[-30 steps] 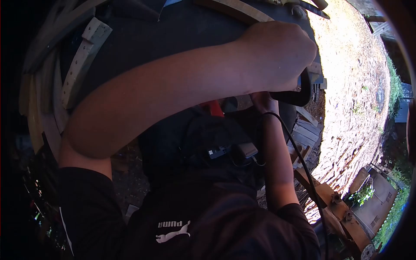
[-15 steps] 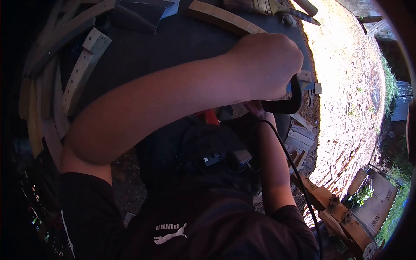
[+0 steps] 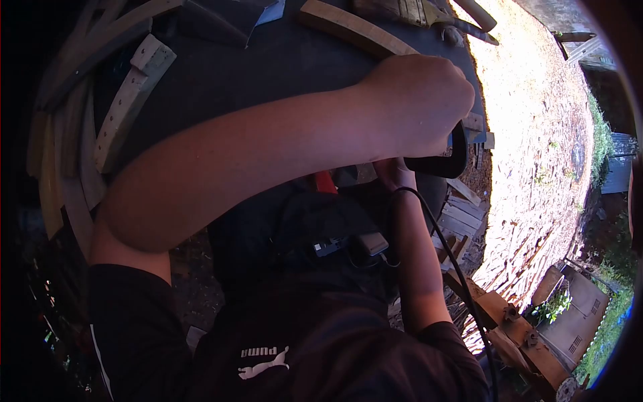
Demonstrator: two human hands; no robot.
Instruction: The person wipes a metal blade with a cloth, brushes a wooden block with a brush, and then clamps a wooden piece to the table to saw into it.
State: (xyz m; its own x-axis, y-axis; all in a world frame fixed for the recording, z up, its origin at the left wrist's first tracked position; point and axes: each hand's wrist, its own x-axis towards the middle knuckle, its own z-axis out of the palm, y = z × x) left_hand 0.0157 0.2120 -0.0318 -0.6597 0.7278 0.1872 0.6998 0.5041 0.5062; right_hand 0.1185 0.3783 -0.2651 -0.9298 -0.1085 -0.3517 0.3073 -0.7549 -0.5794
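Observation:
My left hand (image 3: 429,104) is closed in a fist over a black, angular loop-shaped handle (image 3: 457,157), which shows below its knuckles. Whatever the handle belongs to is hidden under the hand and forearm. Just below is my right hand (image 3: 395,175), mostly covered by the left forearm, its fingers out of sight. A black cable (image 3: 437,231) bends over the right wrist and runs down to the lower right. Beneath the left arm lies a dark tabletop (image 3: 221,90). A long wooden piece (image 3: 355,28) rests on it beyond my left hand.
A wide brush (image 3: 410,11) lies at the table's far edge. Along the left are a wooden piece with holes (image 3: 127,107) and several boards (image 3: 74,147). Wood offcuts (image 3: 462,216) are stacked at the right, beside sunlit ground (image 3: 536,134). A reddish-brown beam (image 3: 526,338) stands lower right.
My left fist has shifted slightly right and down with the black handle. My right forearm has moved a little left. The whole view has turned slightly.

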